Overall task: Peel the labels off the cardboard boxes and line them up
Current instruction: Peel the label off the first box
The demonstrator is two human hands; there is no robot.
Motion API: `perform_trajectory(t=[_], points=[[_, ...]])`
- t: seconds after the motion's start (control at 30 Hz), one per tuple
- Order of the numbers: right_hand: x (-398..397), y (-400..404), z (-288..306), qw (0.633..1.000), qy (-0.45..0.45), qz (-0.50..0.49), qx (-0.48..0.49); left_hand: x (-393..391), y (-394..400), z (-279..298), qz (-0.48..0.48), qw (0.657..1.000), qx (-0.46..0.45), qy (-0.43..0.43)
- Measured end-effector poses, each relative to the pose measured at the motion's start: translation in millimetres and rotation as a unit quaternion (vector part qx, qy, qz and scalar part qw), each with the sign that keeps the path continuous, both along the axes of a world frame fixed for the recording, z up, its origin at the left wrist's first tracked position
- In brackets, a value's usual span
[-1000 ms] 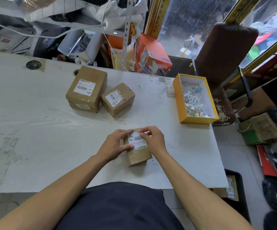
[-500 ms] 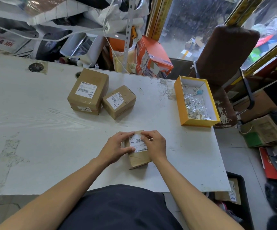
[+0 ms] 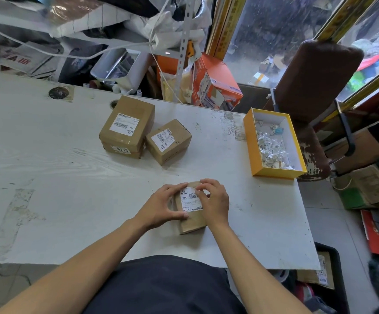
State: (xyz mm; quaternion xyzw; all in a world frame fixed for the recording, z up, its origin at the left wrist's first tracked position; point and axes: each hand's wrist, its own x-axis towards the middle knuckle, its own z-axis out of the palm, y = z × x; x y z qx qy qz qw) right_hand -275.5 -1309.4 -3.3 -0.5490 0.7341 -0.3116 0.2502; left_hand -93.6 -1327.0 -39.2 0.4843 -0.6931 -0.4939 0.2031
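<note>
Boxes [image 3: 127, 126] beyond; yellow tray [image 3: 251, 141] stands right

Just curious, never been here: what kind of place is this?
Probably a small shop's parcel-sorting corner: labelled cardboard boxes on a worn white table, a yellow tray of peeled label scraps, cluttered shelving behind.

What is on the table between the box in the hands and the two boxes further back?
Nothing: in the head view only bare white table separates the held box from the larger box and the smaller box.
</note>
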Motion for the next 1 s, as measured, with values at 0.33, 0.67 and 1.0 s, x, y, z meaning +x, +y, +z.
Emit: perform_trajectory(t=[0.33,0.67,1.0], points=[[-9,-3,1,0.992,-0.090,-0.038,0.081,-2,0,-1,0.002,1.000,0.006,0.006],[-8,-5,11,0.986,-0.117,-0.062,0.103,-2,-1,0,0.004,1.000,0.013,0.012],[-7,-7,15,0.986,-0.103,-0.065,0.117,-2,-1,2,0.011,1.000,0.023,0.012]])
